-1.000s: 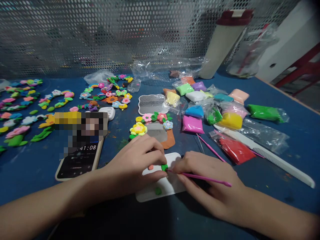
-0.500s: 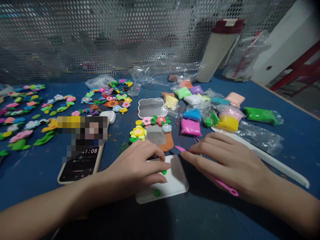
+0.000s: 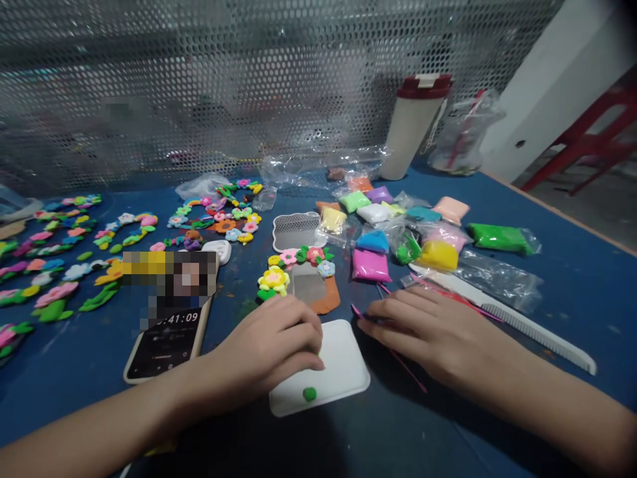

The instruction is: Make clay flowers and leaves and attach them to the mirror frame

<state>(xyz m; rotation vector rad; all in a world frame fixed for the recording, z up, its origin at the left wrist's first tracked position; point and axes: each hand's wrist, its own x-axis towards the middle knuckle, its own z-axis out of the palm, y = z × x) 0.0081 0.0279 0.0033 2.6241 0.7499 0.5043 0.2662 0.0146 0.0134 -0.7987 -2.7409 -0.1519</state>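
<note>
My left hand [image 3: 283, 338] is over a white plastic board [image 3: 343, 358], its thumb and fingers curled together. A sliver of green clay shows between them; most of it is hidden. A small green clay ball [image 3: 309, 394] lies on the board near its front edge. To the right, my right hand [image 3: 418, 325] is closed around a thin, dark pink modelling tool [image 3: 411, 372], whose tip points left past the fingertips. Just beyond the board sits a brown clay frame [image 3: 328, 299] around a clear middle, decorated with clay flowers, among them a yellow flower [image 3: 273, 281].
Bagged clay, such as a magenta packet [image 3: 371, 265], is spread behind my right hand, beside a white comb [image 3: 537, 332]. On the left are a phone [image 3: 169, 338] and flowered clay frames [image 3: 127, 229]. A tumbler [image 3: 415, 126] stands before the perforated metal panel [image 3: 199, 99].
The wide pink tool has left my right fingers, and a thinner tool is there now. My left fingers have curled further, hiding the green piece on the board. The view has shifted slightly.
</note>
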